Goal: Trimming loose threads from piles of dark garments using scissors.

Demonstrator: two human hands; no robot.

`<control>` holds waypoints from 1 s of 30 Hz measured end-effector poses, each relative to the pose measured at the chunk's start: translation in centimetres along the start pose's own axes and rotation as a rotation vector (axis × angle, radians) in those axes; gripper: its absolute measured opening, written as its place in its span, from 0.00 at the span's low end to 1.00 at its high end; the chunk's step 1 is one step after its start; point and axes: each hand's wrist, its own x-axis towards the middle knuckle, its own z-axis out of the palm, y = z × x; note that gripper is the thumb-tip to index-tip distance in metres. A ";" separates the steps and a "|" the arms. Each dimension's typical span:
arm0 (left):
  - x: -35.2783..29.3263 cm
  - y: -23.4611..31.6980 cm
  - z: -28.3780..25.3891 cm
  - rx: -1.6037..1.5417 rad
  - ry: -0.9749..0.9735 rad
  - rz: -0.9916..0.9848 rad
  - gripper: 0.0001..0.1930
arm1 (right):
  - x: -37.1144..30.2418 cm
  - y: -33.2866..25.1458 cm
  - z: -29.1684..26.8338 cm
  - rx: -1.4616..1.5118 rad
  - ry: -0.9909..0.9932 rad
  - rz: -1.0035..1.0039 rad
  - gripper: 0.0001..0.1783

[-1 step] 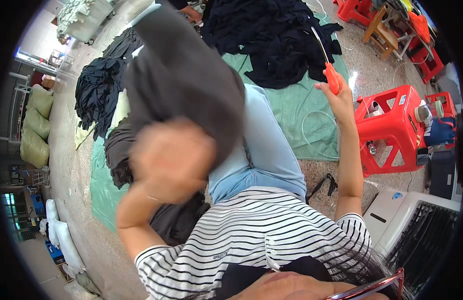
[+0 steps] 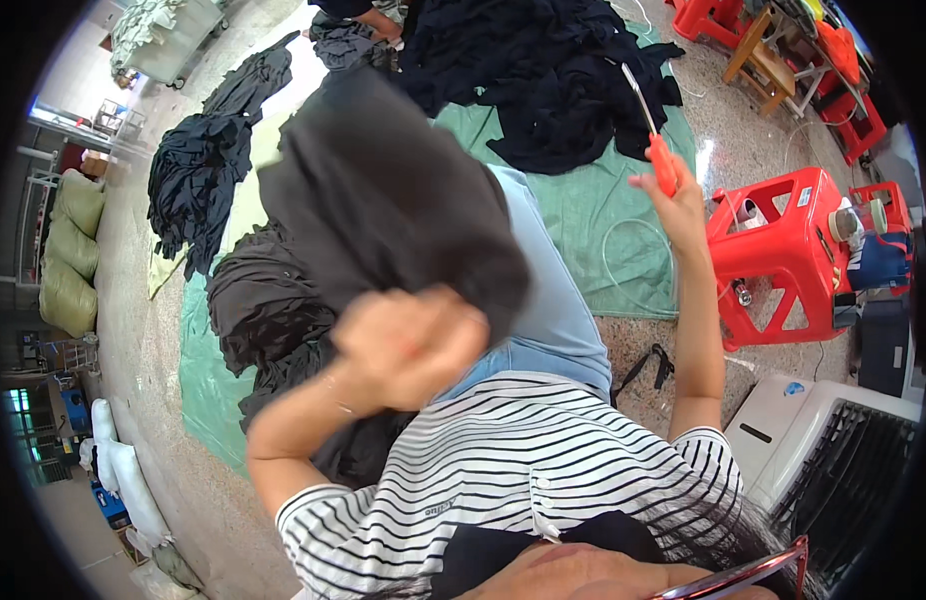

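Observation:
My left hand point(image 2: 413, 345), blurred by motion, is closed at the near edge of a dark grey piece of cloth point(image 2: 393, 190). This fabric hangs loosely over my lap and partly covers my light-blue jeans point(image 2: 548, 270). Out to the right, my right hand point(image 2: 680, 210) is wrapped round the orange-red handle of a tool point(image 2: 662, 165). Its long, thin metal shaft points away from me, and its exact kind is unclear. Beside my left leg lies a heap of dark grey cloth pieces point(image 2: 263, 290), partly hidden by my left arm.
A large navy cloth pile point(image 2: 543, 70) covers the far green sheet point(image 2: 583, 220). More dark cloth point(image 2: 198, 165) lies at left. A red stool point(image 2: 783, 250) stands at right, near a white air cooler point(image 2: 773, 430). Another person's hand point(image 2: 383, 25) shows at the far edge.
My left hand has shifted right and slightly nearer, drawing the dark grey cloth with it. Its far end has come back from the top, uncovering cloth heaps behind. My right hand barely moved.

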 end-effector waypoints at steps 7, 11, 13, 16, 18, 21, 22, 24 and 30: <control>-10.6 9.2 12.5 -0.393 -0.353 -0.519 0.29 | -4.2 4.0 3.7 -0.398 -0.087 -0.032 0.25; -10.4 8.7 11.9 -0.482 -0.334 -0.532 0.27 | -3.6 -0.5 9.9 -0.477 -0.162 -0.160 0.28; -10.8 8.6 12.3 -0.491 -0.369 -0.503 0.26 | -4.3 -2.8 12.2 -0.551 -0.261 -0.175 0.29; -10.4 7.8 12.3 -0.553 -0.358 -0.468 0.26 | -5.1 -2.3 14.4 -0.643 -0.457 -0.157 0.29; -10.2 6.9 11.5 -0.615 -0.215 -0.494 0.27 | -6.4 -0.9 14.5 -0.625 -0.497 -0.211 0.27; -11.6 3.3 12.1 -0.427 0.027 -0.623 0.26 | -7.2 0.0 12.3 -0.611 -0.491 -0.169 0.26; -11.9 1.7 12.3 -0.312 0.021 -0.716 0.25 | -6.9 -0.1 11.3 -0.538 -0.444 -0.174 0.27; -12.8 -1.2 12.5 -0.287 -0.028 -0.857 0.31 | -5.2 -1.8 8.4 -0.545 -0.135 -0.336 0.27; -13.8 -4.3 16.3 -0.356 -0.160 -0.699 0.28 | 0.0 -5.1 -4.1 -0.809 0.626 -0.316 0.25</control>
